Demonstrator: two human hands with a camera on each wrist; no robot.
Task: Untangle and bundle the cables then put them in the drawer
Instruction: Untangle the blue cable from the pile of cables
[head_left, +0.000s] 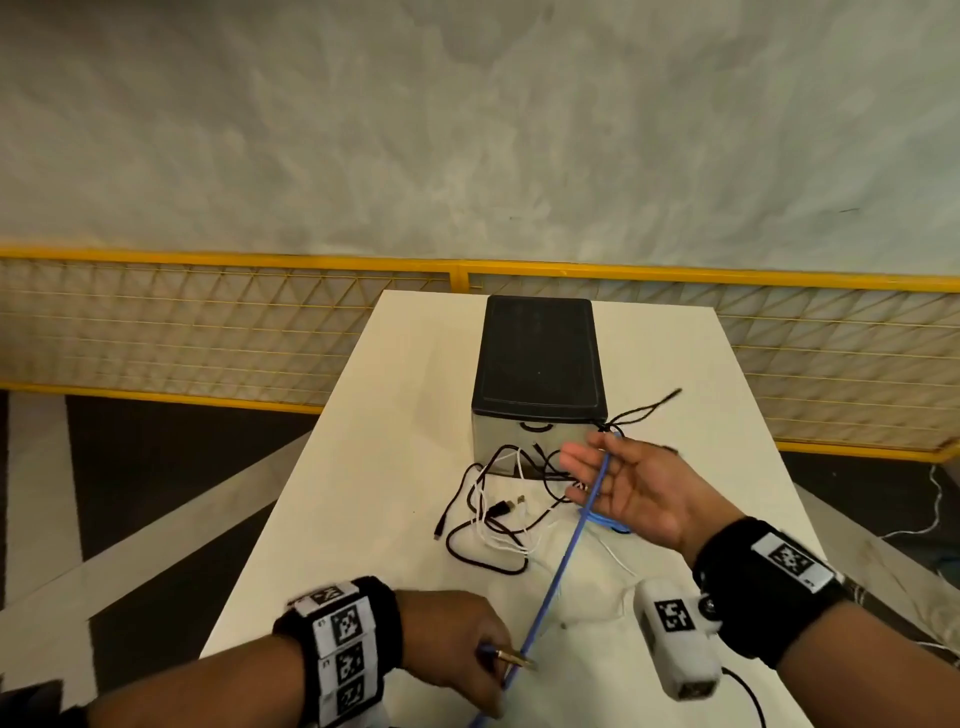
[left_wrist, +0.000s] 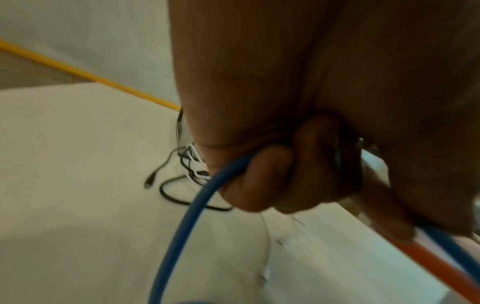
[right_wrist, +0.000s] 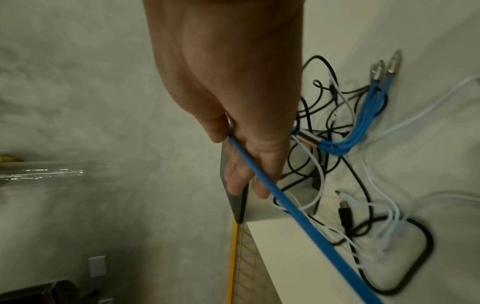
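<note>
A blue cable (head_left: 561, 566) is stretched taut between my hands over the white table (head_left: 363, 467). My left hand (head_left: 467, 644) grips its near part in curled fingers (left_wrist: 259, 185), with a gold plug tip (head_left: 514, 659) sticking out. My right hand (head_left: 623, 483) is palm up with straight fingers, and its thumb (right_wrist: 215, 131) pinches the blue cable (right_wrist: 285, 197) lying across the palm. Under this hand lies a bundled light-blue cable (right_wrist: 345, 139). A tangle of black and white cables (head_left: 493, 514) lies in front of the black-topped drawer unit (head_left: 540, 364).
The drawer front and its handle (head_left: 537, 427) face me. A black cable end (head_left: 654, 408) sticks up beside the unit's right corner. A yellow mesh fence (head_left: 208, 332) runs behind the table. The table's left edge (head_left: 291, 499) drops to the floor.
</note>
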